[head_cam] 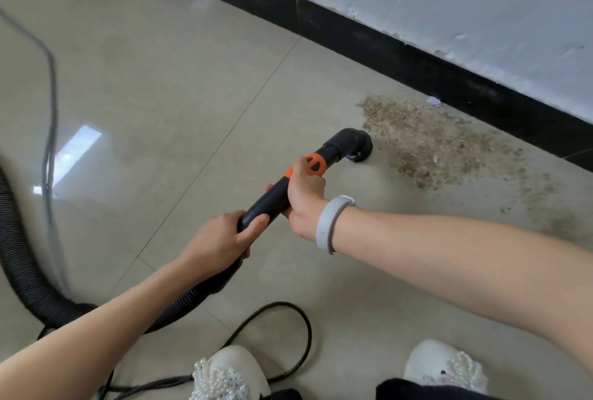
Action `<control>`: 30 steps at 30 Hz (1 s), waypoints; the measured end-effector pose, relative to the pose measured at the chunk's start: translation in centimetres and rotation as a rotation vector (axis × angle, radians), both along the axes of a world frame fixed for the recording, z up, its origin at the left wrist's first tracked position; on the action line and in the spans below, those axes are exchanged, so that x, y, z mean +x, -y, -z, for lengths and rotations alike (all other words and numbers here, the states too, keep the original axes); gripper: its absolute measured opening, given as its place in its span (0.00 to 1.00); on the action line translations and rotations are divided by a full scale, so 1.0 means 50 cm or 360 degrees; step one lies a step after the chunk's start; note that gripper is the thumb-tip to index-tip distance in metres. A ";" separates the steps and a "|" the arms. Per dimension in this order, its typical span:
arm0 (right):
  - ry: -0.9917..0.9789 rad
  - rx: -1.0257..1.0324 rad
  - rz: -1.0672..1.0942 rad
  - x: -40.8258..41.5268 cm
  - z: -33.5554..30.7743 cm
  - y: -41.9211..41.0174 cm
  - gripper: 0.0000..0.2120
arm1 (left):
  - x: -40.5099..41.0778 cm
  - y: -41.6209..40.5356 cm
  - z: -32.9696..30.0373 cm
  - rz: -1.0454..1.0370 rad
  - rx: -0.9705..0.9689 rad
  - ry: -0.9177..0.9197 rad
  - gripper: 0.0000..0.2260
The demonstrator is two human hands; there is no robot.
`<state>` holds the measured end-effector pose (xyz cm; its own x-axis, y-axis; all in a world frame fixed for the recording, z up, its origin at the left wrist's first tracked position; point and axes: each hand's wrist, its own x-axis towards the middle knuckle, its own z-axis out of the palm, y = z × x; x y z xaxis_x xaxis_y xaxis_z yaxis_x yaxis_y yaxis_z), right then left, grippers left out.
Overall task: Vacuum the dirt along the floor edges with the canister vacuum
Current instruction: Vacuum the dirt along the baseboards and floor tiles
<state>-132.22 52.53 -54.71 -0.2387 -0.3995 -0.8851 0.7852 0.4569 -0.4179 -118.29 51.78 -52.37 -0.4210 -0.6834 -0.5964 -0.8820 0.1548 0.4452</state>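
Black wand [272, 196] in both fists, L hand [221, 239] rear, R hand [305, 194] fwd.

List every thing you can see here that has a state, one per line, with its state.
Left hand: grips the wand's rear end.
Right hand: grips the wand near the orange collar.
Wand: held low, angled down.
Brush nozzle: on the tile at the dirt's edge.
Dirt patch: not yet vacuumed, lying along the baseboard.
Hose: curving across the floor.

One view only, from my head, looking forward and steeply down, close over my forearms and my shoes [446, 364] at the bottom edge, floor [160, 78] filling most of the picture, skirting [401, 56] running diagonally across the top right corner, wide-angle bend at the edges
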 end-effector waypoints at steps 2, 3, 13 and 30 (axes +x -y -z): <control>-0.0045 -0.0020 -0.0016 -0.017 -0.003 0.003 0.22 | -0.017 0.001 0.000 -0.0031 -0.0021 -0.0035 0.18; -0.0054 -0.0053 -0.0052 -0.022 -0.008 0.008 0.21 | -0.020 -0.001 -0.001 -0.0075 -0.0041 -0.0056 0.18; 0.0095 -0.0260 -0.0340 -0.004 -0.041 0.096 0.15 | -0.005 0.042 -0.009 -0.0363 -0.0231 -0.0090 0.21; -0.0316 -0.0290 -0.0210 -0.117 -0.027 0.092 0.24 | -0.122 0.036 -0.004 -0.0253 -0.0344 -0.0250 0.22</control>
